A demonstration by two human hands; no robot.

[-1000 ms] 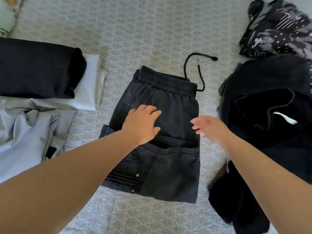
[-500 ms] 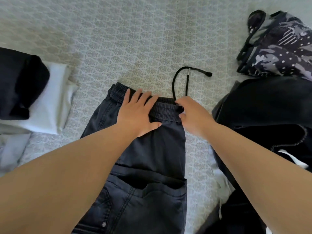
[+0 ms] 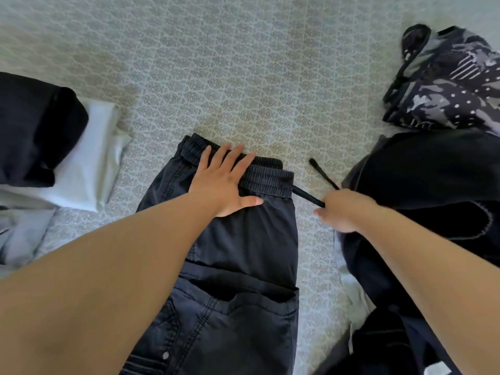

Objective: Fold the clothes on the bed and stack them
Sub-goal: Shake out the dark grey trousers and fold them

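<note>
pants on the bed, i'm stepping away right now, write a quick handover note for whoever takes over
Left hand: flat, pressing the pants at the waistband.
Right hand: grip on the drawstring, pulled out to the right of the waistband.
Pants lie folded mid-bed.
Done: black and white pieces folded in a stack at left.
Left: tuck the drawstring, finish the pants, stack them, then fold the dark pile and patterned garment at right.

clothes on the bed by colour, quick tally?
Black or dark: 3: trousers under the left hand, folded top, heap at right
White: 1: folded piece
Light grey: 1: crumpled garment
Patterned: 1: printed garment
Total: 6
</note>
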